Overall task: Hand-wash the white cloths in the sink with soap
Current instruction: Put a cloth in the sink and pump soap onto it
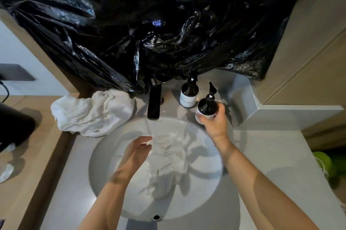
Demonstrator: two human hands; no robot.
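Water (pixel 149 126) runs from the black faucet (pixel 154 102) straight down into the round sink (pixel 104 169), landing on the far end of the white cloth (pixel 164 164) bunched up in the basin. That cloth lies as a crumpled strip, long axis going from the faucet side toward the near rim, a bit off to the right of centre, with its wider, flatter end near the front of the bowl.

Left hand (pixel 134 154) hovers over the basin, fingers straight and loose, palm turned toward the stream, holding nothing. Fingertips point at the falling water, right beside the cloth's far end; can't tell if they actually touch the fabric.

Right hand (pixel 213 121) is wrapped around a dark pump bottle (pixel 206 106) just past the sink's far right rim, over the worktop (pixel 265 154). Bottle is tilted, pump head pointing up and away toward the back edge. A second dark bottle (pixel 189 95) with a white label stands upright just behind it, near the back edge beside the faucet.

More white cloths (pixel 91 113) sit in a heap on the worktop's far left corner, touching the sink's rim. Crinkled black plastic (pixel 149 23) hangs over the whole back wall, down to the faucet top.
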